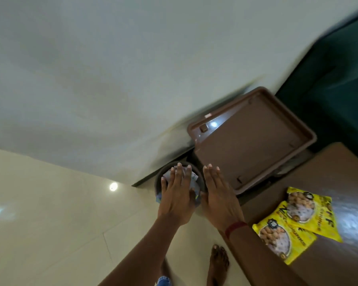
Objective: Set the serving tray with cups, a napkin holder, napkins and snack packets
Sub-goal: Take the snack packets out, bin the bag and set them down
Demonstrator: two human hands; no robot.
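My left hand (177, 195) lies flat, fingers straight, on the napkins (194, 181), hiding most of them and of the dark round holder (160, 176) beneath. My right hand (217, 193), also flat, is just beside the holder; I cannot tell if it touches. It covers the tray (256, 145) corner. Two overlapping packets (298, 223) lie on the table (351, 178).

One head-worn wide-angle view looks steeply down, rolled sideways, over the worktop (339, 159) corner and floor (50, 223). The left hand (177, 200) and right hand (219, 199) lie close below.
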